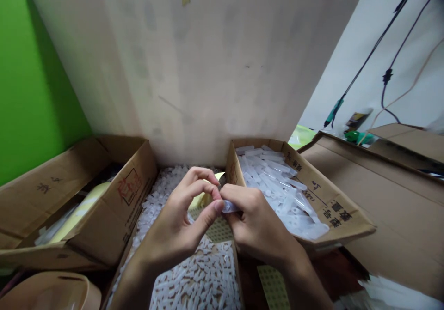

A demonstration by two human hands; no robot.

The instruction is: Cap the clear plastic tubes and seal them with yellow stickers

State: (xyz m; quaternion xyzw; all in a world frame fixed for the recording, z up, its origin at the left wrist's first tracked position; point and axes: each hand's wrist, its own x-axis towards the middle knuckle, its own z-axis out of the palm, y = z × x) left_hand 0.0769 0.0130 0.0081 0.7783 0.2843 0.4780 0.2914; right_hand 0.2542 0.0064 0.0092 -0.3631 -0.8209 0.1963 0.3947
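Observation:
In the middle of the head view, my right hand (255, 215) is closed around a translucent plastic tube (229, 207), whose end pokes out toward the left. My left hand (187, 210) pinches thumb and fingers together right at that end. Anything between those left fingertips is too small or hidden to make out. Behind and below my hands is a yellow sheet with rows of dots (221, 230). Underneath lie many small whitish plastic pieces (201, 277). A carton (336, 208) of similar translucent tubes (274, 173) stands just right of my right hand.
At the left, an open cardboard box (104, 208) holds yellow and clear material. A tan round container (52, 291) sits at the lower left. A large pale board (208, 69) rises behind. More cardboard (398, 208) is at the right, with cables (378, 42) hanging above.

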